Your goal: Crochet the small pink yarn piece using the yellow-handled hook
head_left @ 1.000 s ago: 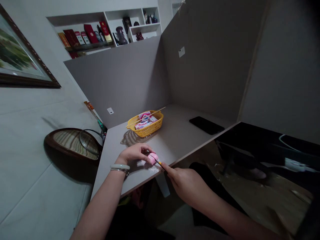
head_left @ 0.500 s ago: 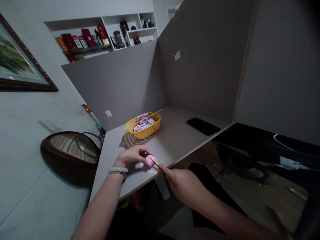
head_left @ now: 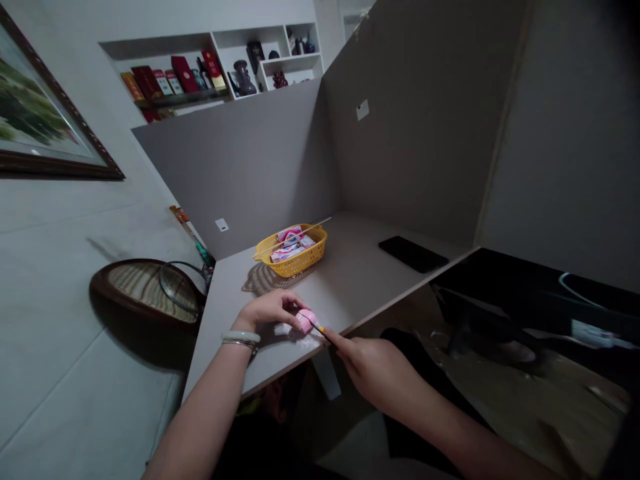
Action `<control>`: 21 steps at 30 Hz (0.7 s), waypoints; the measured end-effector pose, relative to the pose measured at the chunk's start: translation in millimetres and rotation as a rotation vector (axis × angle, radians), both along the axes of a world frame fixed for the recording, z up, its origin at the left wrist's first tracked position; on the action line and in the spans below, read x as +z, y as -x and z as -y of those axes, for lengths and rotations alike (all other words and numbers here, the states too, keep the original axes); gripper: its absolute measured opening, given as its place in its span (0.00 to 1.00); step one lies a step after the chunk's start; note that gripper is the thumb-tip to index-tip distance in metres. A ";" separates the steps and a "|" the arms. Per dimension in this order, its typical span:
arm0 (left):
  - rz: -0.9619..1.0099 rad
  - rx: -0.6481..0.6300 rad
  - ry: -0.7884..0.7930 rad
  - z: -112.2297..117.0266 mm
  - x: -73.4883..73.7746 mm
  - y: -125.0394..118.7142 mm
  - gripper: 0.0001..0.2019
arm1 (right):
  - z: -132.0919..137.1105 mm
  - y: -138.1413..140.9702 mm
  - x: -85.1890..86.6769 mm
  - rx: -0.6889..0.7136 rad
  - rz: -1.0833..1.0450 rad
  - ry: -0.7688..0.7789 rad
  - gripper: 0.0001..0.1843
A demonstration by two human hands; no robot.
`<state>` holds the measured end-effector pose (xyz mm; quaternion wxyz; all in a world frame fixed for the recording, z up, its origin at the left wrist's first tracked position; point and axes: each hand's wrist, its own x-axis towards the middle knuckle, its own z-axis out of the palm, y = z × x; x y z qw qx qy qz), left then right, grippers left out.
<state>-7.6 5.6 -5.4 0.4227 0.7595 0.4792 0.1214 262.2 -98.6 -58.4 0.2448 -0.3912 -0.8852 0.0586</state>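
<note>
With my left hand (head_left: 270,309) I pinch a small pink block (head_left: 305,325) between thumb and fingers, keeping it down on the grey desk (head_left: 350,287) near the front edge. My right hand (head_left: 373,363) closes on a slim dark tool (head_left: 315,326) with a yellow part just ahead of my fingertips, and its thin end lies across the top of the block; at this size and in this light I can't tell whether it has bitten in or only rests there. White crumbs (head_left: 309,341) are scattered on the desk right beside the block, on my side of it. A pale bangle (head_left: 241,336) circles my left wrist, below the grip. Beyond my left hand, well apart from it, is a yellow plastic basket (head_left: 301,266) holding pink-and-white packets (head_left: 290,251), with a thin stick (head_left: 316,227) laid slantwise over its rim. Farther off to the right of my grip, a flat black slab (head_left: 413,253) lies on the desk.
</note>
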 end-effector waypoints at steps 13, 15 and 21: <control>0.010 0.015 -0.007 0.4 0.4 1.0 0.25 | -1.7 6.4 3.0 -0.010 0.048 -0.018 0.30; 0.027 -0.002 0.025 -0.1 0.1 2.4 0.26 | 4.9 -3.5 0.4 -0.008 0.048 0.015 0.32; -0.001 -0.024 -0.036 -2.0 -4.3 3.1 0.26 | 6.8 -0.5 3.9 -0.023 0.104 0.021 0.32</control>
